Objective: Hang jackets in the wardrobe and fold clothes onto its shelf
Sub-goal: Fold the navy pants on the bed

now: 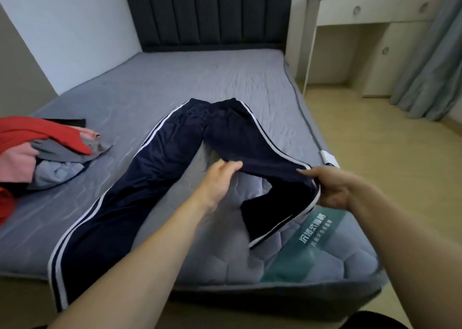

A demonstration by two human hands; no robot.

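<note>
A pair of navy track trousers point(172, 153) with white side stripes is laid on the grey mattress point(175, 78), waistband toward the headboard point(210, 13) and the left leg running flat to the near edge, where its cuff hangs over. The right leg is raised partway along its length and doubled back, so its lower part hangs loose above the mattress. The left hand point(220, 178) is seen pinching the inner seam of that leg between thumb and fingers; the right hand point(330, 188) is closed round the striped outer edge at the bend. The step in hand is judged to be the laying of one leg over the other before the folds across. Several faults are possible from here. The fabric appears smooth and slippery, so a light pinch may be lost and the leg dropped in a heap. If the two hands are not carried across together, the leg may be twisted and the stripes misaligned, giving an uneven fold. The overhanging cuff may drag the garment toward the floor when the fabric is pulled. A pile of unfolded clothes point(45, 151), red, pink, grey and blue, lies well apart at the left edge and is not expected to interfere. The wardrobe is not in view.
</note>
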